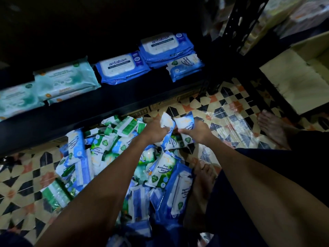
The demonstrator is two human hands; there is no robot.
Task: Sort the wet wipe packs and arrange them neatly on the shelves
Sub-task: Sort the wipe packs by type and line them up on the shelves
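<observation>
A heap of small wet wipe packs (114,163), blue-white and green-white, lies on the patterned floor in front of a low black shelf (74,113). My left hand (154,130) grips a small blue-white wipe pack (167,122) above the heap. My right hand (194,131) grips another blue-white pack (185,122) right beside it; the two packs touch. On the shelf lie pale green packs (65,81) at the left, blue antabax packs (122,68) in the middle, a stack of blue antabax packs (165,49) and small blue packs (185,68) at the right.
A black perforated shelf upright (236,24) stands at the right of the shelf. A cardboard box (299,75) sits on the floor at the far right. My bare feet (272,129) rest on the tiles beside the heap.
</observation>
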